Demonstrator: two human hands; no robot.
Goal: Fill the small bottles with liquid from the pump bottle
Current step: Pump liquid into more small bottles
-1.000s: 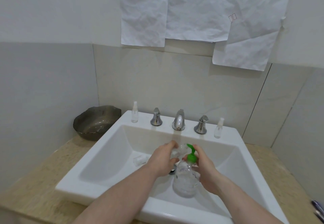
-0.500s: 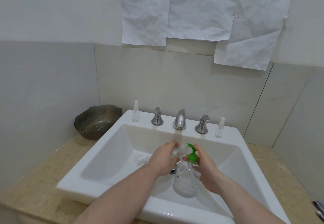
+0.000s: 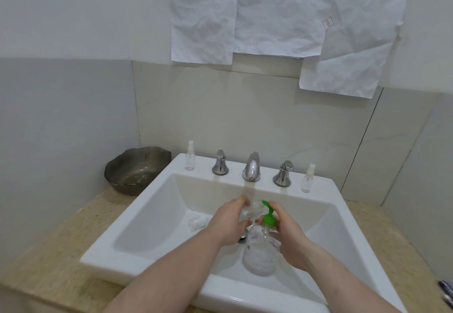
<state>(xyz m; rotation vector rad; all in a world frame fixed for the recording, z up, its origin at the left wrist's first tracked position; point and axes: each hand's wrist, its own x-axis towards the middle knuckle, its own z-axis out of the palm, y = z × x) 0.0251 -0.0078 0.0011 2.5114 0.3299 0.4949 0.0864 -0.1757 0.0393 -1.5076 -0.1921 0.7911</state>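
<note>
Over the white sink (image 3: 152, 214) the pump bottle (image 3: 261, 251) stands roughly upright, its green pump (image 3: 269, 217) pointing left toward the small bottle (image 3: 252, 211). The right hand (image 3: 289, 236) wraps the pump bottle's neck and shoulder; the left hand (image 3: 229, 222) pinches the small bottle just beside the spout, seemingly tilted, mouth toward it. Two more small spray bottles (image 3: 190, 156) stand on the back rim, well apart from both hands.

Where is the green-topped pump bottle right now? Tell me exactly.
In the head view, the pump bottle is held over the white sink basin by the right hand, just right of the left hand.
</note>
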